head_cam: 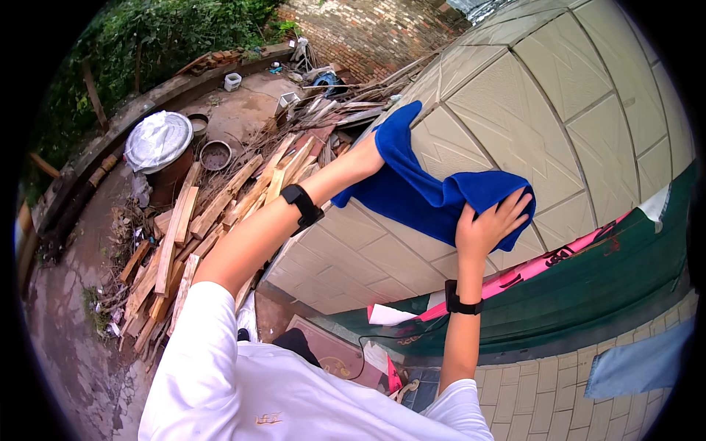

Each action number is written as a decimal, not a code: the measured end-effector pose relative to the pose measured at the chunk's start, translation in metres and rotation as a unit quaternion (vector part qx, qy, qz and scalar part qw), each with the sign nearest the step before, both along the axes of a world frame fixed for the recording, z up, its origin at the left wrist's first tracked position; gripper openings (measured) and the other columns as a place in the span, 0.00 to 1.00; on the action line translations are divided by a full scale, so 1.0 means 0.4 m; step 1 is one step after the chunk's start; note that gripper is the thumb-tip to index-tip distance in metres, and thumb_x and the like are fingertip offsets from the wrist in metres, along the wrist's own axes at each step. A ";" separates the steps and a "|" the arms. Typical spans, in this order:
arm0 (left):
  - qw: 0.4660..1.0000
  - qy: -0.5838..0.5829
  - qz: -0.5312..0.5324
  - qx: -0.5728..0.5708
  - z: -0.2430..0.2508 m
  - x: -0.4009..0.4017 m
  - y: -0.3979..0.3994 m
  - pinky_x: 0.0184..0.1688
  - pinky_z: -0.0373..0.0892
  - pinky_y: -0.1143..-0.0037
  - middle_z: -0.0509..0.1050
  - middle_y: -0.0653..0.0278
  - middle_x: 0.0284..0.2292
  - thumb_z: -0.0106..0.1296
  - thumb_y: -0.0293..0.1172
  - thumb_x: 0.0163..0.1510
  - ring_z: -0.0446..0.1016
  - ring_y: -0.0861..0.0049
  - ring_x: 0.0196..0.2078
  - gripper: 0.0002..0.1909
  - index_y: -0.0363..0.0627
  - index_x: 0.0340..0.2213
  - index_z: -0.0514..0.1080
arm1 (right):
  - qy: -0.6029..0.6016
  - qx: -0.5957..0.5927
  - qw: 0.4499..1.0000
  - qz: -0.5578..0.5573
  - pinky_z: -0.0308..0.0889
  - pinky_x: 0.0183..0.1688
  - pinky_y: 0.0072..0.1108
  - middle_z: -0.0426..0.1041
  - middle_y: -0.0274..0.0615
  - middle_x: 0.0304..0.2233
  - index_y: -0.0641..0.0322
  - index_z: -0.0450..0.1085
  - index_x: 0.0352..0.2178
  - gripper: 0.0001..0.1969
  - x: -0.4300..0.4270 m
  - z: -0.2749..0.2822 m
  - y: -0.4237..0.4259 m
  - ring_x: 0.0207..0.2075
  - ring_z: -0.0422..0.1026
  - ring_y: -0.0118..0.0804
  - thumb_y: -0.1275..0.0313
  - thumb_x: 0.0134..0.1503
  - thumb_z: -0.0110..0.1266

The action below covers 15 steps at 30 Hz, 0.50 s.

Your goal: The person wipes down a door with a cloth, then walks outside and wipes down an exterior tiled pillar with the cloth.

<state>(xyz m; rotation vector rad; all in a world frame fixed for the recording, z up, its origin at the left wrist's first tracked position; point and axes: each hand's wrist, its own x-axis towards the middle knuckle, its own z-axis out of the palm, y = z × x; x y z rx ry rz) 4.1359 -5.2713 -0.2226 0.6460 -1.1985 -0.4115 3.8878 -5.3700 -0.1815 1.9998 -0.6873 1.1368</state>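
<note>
A blue cloth (408, 206) lies against the beige patterned wall panels (513, 105), its middle sagging in folds between my hands. My left hand (368, 155) reaches into the cloth near the corner of the wall; the fabric wraps over it and hides the fingers. Farther right, my right hand (491, 223) holds the other end of the cloth flat on the wall, fingers spread and partly under a fold. Each wrist carries a black strap.
Split timber (220, 215) is piled on the left, close to the wall's corner. Behind it stand a foil-covered barrel (160, 140) and a round pot (215, 155). A pink banner (529, 270) bearing writing and green sheeting (579, 292) run along the wall near my right forearm.
</note>
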 end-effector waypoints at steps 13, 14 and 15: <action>0.996 0.002 -0.034 0.086 -0.295 0.102 -0.111 0.66 0.51 0.69 0.57 0.50 0.63 0.48 0.37 0.61 0.55 0.62 0.66 0.34 0.35 0.63 0.51 | 0.106 0.035 0.993 0.043 0.45 0.57 0.65 0.52 0.56 0.65 0.55 0.71 0.49 0.26 0.203 -0.151 0.090 0.66 0.45 0.68 0.60 0.48 0.58; 0.995 -0.002 -0.028 0.092 -0.317 0.096 -0.100 0.66 0.51 0.69 0.57 0.50 0.63 0.48 0.37 0.61 0.55 0.62 0.66 0.34 0.35 0.63 0.51 | 0.113 0.048 0.992 0.032 0.46 0.57 0.65 0.53 0.55 0.65 0.55 0.71 0.48 0.25 0.166 -0.179 0.080 0.66 0.46 0.68 0.60 0.48 0.59; 0.996 -0.006 -0.019 0.090 -0.326 0.096 -0.088 0.66 0.51 0.69 0.57 0.50 0.63 0.48 0.37 0.61 0.55 0.62 0.66 0.34 0.35 0.63 0.51 | 0.119 0.061 0.991 0.026 0.47 0.57 0.65 0.53 0.55 0.64 0.55 0.71 0.48 0.25 0.132 -0.196 0.072 0.66 0.46 0.68 0.60 0.47 0.60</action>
